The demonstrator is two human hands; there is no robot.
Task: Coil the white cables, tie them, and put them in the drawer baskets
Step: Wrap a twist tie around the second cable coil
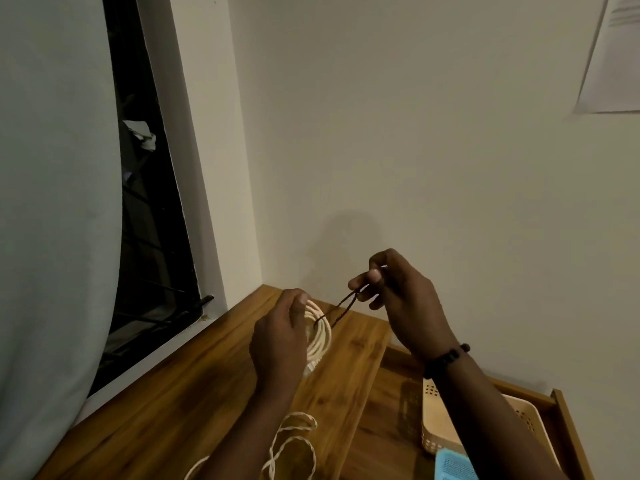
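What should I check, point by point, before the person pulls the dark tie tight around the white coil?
1. Coil is held firm: ok. The left hand grips the coiled white cable above the wooden top.
2. Tie passes around the coil: ok. The dark tie loops round the strands.
3. Both tie ends are in the grip: ok. The right hand pinches them.
4. Knot is started: cannot tell.
5. Basket is ready: ok. The beige basket sits in the open drawer, with a blue basket in front of it.
6. Other cables are finished: not ok. A loose white cable lies uncoiled.
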